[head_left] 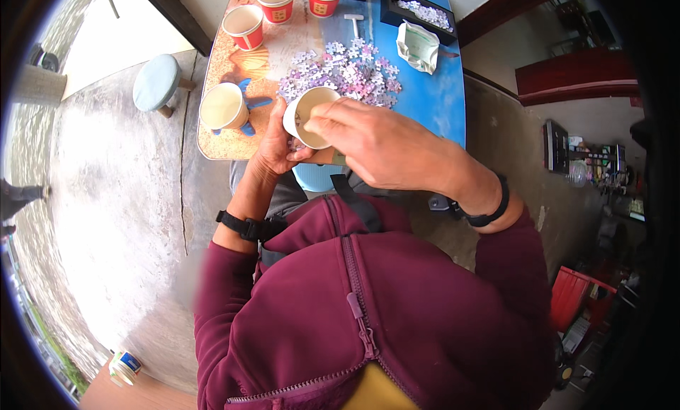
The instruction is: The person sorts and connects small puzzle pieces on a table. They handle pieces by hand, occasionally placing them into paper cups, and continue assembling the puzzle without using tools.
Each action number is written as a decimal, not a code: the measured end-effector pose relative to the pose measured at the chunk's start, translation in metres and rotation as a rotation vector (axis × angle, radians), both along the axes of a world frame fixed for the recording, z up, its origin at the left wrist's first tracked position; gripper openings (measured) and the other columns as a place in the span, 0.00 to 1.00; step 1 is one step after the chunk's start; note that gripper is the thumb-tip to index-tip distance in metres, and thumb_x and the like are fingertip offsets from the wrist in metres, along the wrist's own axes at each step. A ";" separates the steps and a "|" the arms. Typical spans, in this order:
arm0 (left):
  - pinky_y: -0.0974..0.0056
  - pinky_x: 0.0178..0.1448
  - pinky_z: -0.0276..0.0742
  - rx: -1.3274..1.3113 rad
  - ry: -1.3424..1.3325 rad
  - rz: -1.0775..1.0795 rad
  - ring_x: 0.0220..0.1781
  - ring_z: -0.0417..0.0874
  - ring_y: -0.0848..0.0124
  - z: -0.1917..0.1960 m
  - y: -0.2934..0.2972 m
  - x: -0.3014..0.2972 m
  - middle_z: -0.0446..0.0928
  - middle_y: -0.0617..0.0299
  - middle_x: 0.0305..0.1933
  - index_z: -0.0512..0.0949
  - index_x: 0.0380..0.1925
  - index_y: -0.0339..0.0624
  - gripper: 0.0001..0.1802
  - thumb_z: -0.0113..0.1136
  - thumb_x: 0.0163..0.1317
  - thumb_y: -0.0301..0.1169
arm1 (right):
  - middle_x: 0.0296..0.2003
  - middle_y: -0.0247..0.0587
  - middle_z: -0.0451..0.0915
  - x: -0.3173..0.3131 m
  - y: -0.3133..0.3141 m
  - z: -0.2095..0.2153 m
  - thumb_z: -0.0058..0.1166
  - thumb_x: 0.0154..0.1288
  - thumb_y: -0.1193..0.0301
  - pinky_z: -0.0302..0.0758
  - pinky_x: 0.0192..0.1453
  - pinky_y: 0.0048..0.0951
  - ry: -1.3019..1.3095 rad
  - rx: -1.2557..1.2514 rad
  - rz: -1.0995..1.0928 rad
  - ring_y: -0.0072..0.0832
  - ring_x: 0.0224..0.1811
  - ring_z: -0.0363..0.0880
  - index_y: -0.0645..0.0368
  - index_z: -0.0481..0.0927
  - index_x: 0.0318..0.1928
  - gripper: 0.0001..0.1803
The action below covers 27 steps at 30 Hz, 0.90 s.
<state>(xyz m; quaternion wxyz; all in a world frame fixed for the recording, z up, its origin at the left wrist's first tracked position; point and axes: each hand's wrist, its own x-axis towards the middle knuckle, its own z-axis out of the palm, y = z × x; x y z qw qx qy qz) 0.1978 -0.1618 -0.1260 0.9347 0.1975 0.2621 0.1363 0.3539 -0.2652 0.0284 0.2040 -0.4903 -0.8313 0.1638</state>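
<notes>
My left hand (275,146) is wrapped round a paper cup (312,96), which is tipped with its mouth toward my right hand. The right hand (379,137) has its fingers bent together inside the cup's mouth. Whatever those fingertips pinch, if anything, is hidden. Just beyond the cup, a loose pile of purple and white jigsaw puzzle pieces (347,71) spreads over the table. A few more pieces show below the cup by my left fingers.
More paper cups stand on the left of the table (443,102), one of them a near cup (224,107). At the far right are a black box (394,15) of puzzle pieces and a crumpled white packet (418,47). A round stool (156,82) stands left.
</notes>
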 end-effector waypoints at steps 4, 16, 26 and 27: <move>0.78 0.11 0.49 0.075 -0.049 -0.111 0.10 0.62 0.80 0.000 0.000 0.002 0.75 0.65 0.21 0.75 0.47 0.42 0.40 0.33 0.64 0.69 | 0.49 0.57 0.71 -0.003 0.009 -0.013 0.56 0.50 0.79 0.71 0.56 0.39 -0.220 -0.318 0.103 0.48 0.55 0.71 0.71 0.69 0.52 0.26; 0.79 0.10 0.52 0.086 0.020 -0.229 0.11 0.68 0.79 -0.014 0.002 0.001 0.79 0.64 0.26 0.77 0.46 0.47 0.42 0.37 0.59 0.73 | 0.38 0.58 0.75 -0.007 0.031 -0.054 0.68 0.42 0.68 0.73 0.47 0.45 -0.095 -0.207 0.071 0.55 0.42 0.75 0.66 0.70 0.42 0.27; 0.76 0.09 0.49 -0.033 -0.049 -0.179 0.09 0.64 0.77 -0.017 0.007 0.002 0.68 0.67 0.13 0.75 0.29 0.45 0.36 0.36 0.64 0.68 | 0.35 0.56 0.76 -0.006 0.036 -0.057 0.67 0.44 0.68 0.73 0.46 0.46 0.014 -0.065 0.062 0.54 0.40 0.76 0.64 0.72 0.40 0.23; 0.76 0.10 0.50 0.019 -0.066 -0.192 0.09 0.64 0.77 -0.020 0.007 0.003 0.67 0.68 0.13 0.74 0.29 0.46 0.35 0.36 0.64 0.68 | 0.35 0.56 0.76 -0.005 0.036 -0.058 0.66 0.46 0.67 0.73 0.46 0.46 0.042 -0.096 0.039 0.54 0.40 0.76 0.63 0.73 0.39 0.21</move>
